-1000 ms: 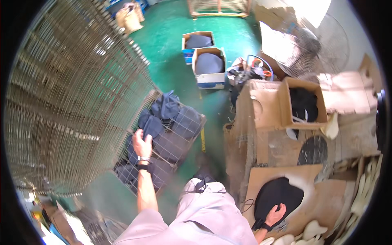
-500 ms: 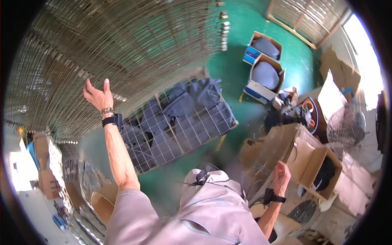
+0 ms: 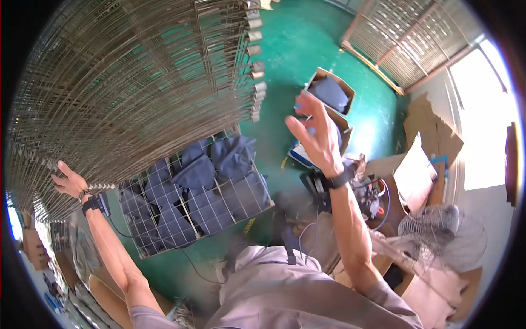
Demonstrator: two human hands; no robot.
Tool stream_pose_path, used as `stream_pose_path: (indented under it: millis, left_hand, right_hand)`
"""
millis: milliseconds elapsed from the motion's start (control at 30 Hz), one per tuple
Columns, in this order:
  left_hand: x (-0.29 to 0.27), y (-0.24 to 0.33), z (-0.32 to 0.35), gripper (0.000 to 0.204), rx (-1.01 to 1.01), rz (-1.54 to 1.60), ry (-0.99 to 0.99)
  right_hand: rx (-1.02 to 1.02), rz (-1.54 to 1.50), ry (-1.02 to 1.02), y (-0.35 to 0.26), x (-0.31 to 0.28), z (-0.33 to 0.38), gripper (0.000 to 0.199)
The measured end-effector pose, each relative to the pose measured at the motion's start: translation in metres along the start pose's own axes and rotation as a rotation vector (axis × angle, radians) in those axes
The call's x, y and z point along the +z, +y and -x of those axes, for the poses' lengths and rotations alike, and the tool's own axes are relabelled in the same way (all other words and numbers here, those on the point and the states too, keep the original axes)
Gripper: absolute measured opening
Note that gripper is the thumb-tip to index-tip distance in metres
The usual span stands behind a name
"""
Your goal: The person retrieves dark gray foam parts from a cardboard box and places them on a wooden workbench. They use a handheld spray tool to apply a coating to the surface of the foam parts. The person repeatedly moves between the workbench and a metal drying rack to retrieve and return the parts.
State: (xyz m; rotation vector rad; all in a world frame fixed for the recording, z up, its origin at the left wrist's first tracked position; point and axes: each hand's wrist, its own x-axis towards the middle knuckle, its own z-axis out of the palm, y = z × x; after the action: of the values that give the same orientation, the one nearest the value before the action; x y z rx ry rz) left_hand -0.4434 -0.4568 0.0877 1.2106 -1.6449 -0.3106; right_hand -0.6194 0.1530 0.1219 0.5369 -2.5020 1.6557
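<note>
At the left, my left hand is at the near lower edge of a tall bank of stacked wire racks, fingers apart. Whether its fingertips touch the wires I cannot tell. Below that bank lies a wire grid rack with several dark blue-grey, cloth-like pieces on it. My right hand is raised in the middle right, thumb and fingers spread, with nothing held. It hides part of an open box behind it. Dark straps with small devices are round both wrists.
Another open box on the green floor holds a blue-grey piece. A wire-caged fan, cardboard sheets and cluttered gear stand at the right. A slatted rack panel leans at the far right.
My right hand has risen from low at the right to in front of the boxes, opening out. My left hand has shifted left and down along the wire racks. The view has turned.
</note>
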Motion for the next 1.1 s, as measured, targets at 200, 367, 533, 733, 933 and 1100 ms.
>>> stream_pose_path:
  millis: [200, 367, 533, 733, 933, 1100]
  left_hand:
    - [0.015, 0.005, 0.001, 0.097, 0.022, 0.004, 0.056]
    - [0.038, -0.004, -0.021, 0.093, 0.047, -0.040, 0.169]
    - [0.048, -0.022, -0.032, 0.089, 0.032, -0.046, 0.217]
    - [0.058, -0.022, -0.036, 0.087, 0.077, -0.047, 0.285]
    - [0.063, -0.021, -0.040, 0.083, 0.106, -0.068, 0.293]
    - [0.064, -0.048, -0.059, 0.071, 0.196, -0.134, 0.365]
  right_hand:
    - [-0.051, -0.073, -0.032, 0.024, 0.096, -0.148, 0.100]
    - [-0.037, -0.287, 0.099, 0.022, 0.130, -0.179, 0.055]
    - [-0.179, -0.311, 0.088, 0.034, 0.140, -0.200, 0.037]
    - [-0.265, -0.345, 0.122, 0.038, 0.149, -0.215, 0.037]
    - [-0.166, -0.216, 0.124, 0.045, 0.155, -0.234, 0.041]
    - [-0.155, -0.303, 0.022, 0.023, 0.149, -0.224, 0.051]
